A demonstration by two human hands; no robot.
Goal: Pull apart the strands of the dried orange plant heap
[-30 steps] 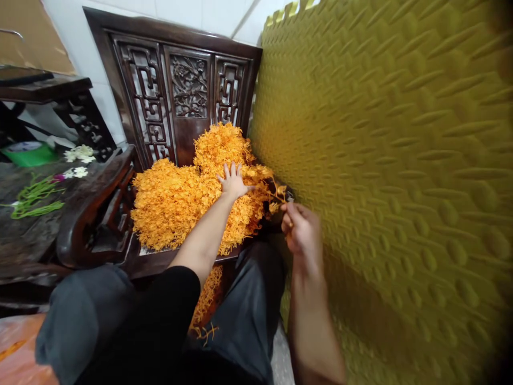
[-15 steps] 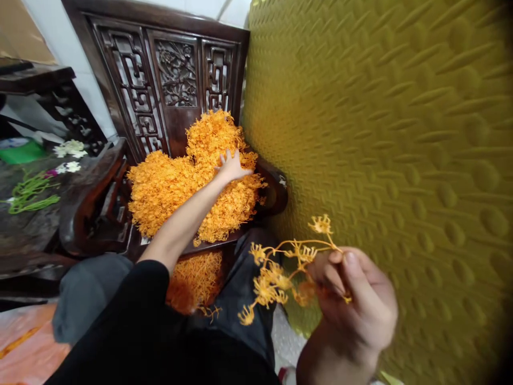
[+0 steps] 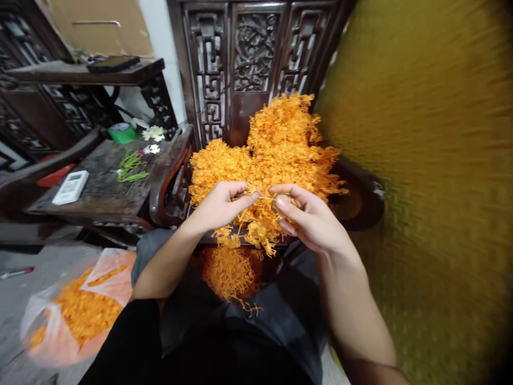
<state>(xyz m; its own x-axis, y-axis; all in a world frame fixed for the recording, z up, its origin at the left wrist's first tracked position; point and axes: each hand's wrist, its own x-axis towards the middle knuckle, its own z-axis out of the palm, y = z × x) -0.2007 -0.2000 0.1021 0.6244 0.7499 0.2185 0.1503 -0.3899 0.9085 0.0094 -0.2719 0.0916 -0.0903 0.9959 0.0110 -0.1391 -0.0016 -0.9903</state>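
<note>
A big heap of orange artificial flower sprigs (image 3: 280, 144) fills the seat of a dark carved wooden chair (image 3: 248, 59). In front of the heap both my hands hold one orange sprig (image 3: 260, 222) between them. My left hand (image 3: 222, 206) pinches its thin stem from the left. My right hand (image 3: 308, 216) grips it from the right with thumb and fingers. Small clusters of the sprig hang down below my fingers. More orange sprigs (image 3: 230, 270) lie lower, between my knees.
A yellow-green textured foam mat (image 3: 433, 176) stands on the right. A dark side table (image 3: 96, 182) at left carries green stems, white flowers, a green tape roll and a white remote (image 3: 71, 186). A plastic bag of orange pieces (image 3: 76, 310) lies on the floor at lower left.
My left hand has left the heap and come back to meet my right hand on the sprig. The right hand moved the sprig left, in front of the heap. The view swung left.
</note>
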